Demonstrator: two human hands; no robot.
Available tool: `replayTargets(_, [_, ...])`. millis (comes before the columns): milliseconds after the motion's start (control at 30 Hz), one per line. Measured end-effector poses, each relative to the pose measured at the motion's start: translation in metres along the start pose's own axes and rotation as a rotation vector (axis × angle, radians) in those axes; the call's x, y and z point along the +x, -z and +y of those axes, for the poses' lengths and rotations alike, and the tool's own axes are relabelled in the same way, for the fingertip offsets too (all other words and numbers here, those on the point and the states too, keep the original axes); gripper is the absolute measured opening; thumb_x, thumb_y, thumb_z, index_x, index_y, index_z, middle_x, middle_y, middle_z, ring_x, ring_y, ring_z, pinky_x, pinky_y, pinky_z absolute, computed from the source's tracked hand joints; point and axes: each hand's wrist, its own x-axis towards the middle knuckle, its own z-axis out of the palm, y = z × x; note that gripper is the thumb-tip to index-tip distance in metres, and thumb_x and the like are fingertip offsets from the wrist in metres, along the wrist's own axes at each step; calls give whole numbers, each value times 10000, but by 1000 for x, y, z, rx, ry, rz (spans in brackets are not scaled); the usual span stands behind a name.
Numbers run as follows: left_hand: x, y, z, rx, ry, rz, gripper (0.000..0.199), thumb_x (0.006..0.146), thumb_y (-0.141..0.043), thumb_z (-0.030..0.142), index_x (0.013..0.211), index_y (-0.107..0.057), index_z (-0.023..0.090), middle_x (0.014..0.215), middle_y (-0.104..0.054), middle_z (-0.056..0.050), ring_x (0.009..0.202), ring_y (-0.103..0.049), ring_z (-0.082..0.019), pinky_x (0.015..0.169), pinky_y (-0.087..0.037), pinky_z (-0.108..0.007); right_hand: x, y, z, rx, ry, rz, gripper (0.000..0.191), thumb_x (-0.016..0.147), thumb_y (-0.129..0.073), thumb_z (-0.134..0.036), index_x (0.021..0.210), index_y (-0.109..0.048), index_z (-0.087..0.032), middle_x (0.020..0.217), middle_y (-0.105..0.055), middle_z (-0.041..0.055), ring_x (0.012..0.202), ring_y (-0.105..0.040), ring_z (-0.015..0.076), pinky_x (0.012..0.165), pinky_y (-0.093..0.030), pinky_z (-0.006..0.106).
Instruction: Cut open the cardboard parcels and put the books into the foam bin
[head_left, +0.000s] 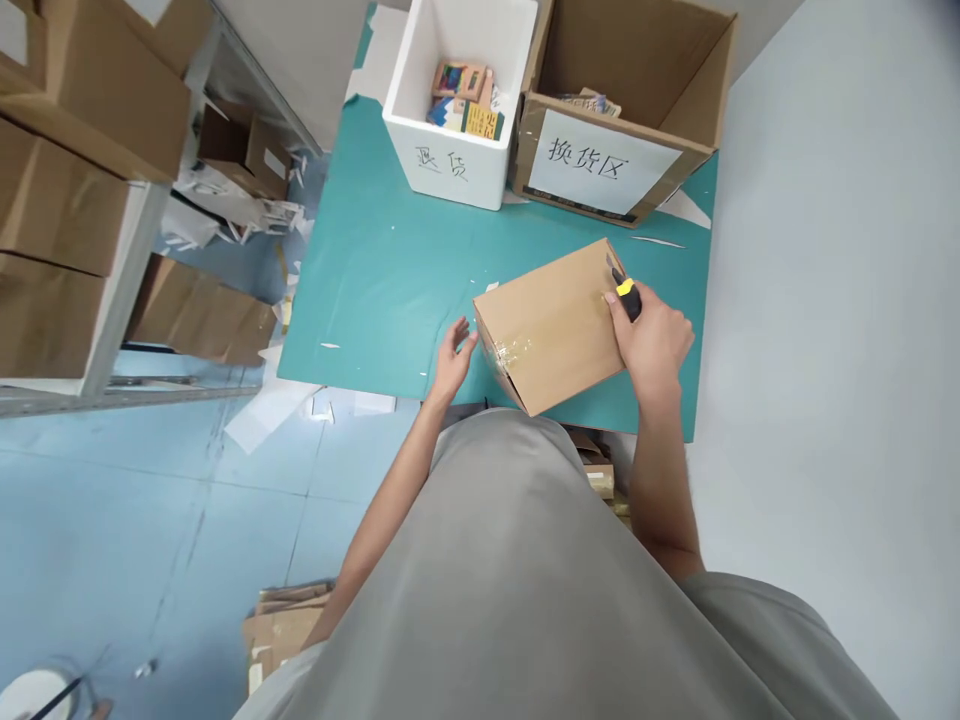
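A taped cardboard box lies at a slant on the green-topped table, close to my body. Clear tape runs along its top and over the left end. My right hand grips a black and yellow utility knife above the box's right end, its tip pointing toward the far right corner. Beside the box's left end is my left hand, fingers spread and holding nothing. Whether its fingertips touch the cardboard I cannot tell.
At the table's back stand a white foam bin with small colourful boxes inside and an open carton with a handwritten label. A white wall borders the right. Shelving with cartons stands left; paper scraps litter the floor.
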Motion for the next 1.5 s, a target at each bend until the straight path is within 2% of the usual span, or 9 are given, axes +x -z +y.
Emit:
replayTargets(167, [6,11,69,18,-302,-3,533,942,-737,583,1388,-651,305,1479,-668,-97,1385,-629,-308,1160,-528,-525,3,-6,5,4,59,73,722,1097,-309,-651,1508,-595,-132,1278,-743,256,1089,-710,403,883,-524,459])
replayTargets(267, [12,11,85,88,-337,-23,451,890,-807,469,1291,-694,295,1360,-721,-75,1238,-706,-285,1055,-595,-493,1,-2,5,-6,100,106,677,1108,-275,-611,1526,-574,-169,1340,-707,236,1158,-680,394,906,-521,467])
replayTargets(433, [14,13,84,98,-331,-18,404,890,-800,380,1270,-702,283,1345,-721,-75,1197,-716,-276,991,-627,-464,-36,18,-10,19,137,86,662,1124,-171,-511,1596,-479,-163,1334,-677,250,1200,-653,396,929,-505,483])
replayTargets(567, [9,16,86,75,-323,-44,424,902,-796,416,1288,-701,267,1344,-721,-93,1217,-712,-280,987,-635,-453,-82,25,-39,170,259,-191,612,1117,-242,-430,1667,-372,-196,1294,-728,198,1117,-703,362,897,-525,438])
replayTargets(667, [8,18,87,58,-315,-58,463,903,-799,471,1305,-699,263,1337,-726,-98,1232,-709,-276,1019,-627,-455,-104,22,-59,259,369,-341,581,1108,-295,-373,1663,-402,-243,1325,-752,151,1110,-722,343,892,-540,410])
replayTargets(767, [9,18,84,49,-315,-78,508,907,-794,528,1334,-685,275,1370,-716,-97,1272,-690,-276,1051,-615,-464,-108,19,-72,210,427,-385,582,1105,-319,-344,1673,-411,-255,1351,-757,132,1088,-739,330,882,-540,386])
replayTargets(1000, [9,17,82,43,-315,-69,558,884,-815,563,1332,-689,254,1345,-734,-106,1276,-693,-280,1057,-612,-458,-101,32,-87,44,435,-495,566,1117,-354,-330,1661,-418,-192,1104,-818,138,953,-769,309,825,-539,368])
replayTargets(1267, [3,16,86,19,-292,-19,642,853,-832,597,1339,-694,202,1360,-741,-132,1285,-700,-280,1059,-611,-430,-114,38,-108,-29,417,-492,457,1093,-431,-224,1518,-545,-101,1050,-801,178,967,-774,303,842,-565,367])
replayTargets(1500, [-5,15,82,-21,-288,-42,673,845,-839,614,1361,-705,205,1407,-714,-143,1320,-687,-299,1103,-592,-475,-133,38,-94,-81,360,-574,553,1122,-362,-242,1663,-362,-129,1077,-802,188,950,-787,301,836,-579,382])
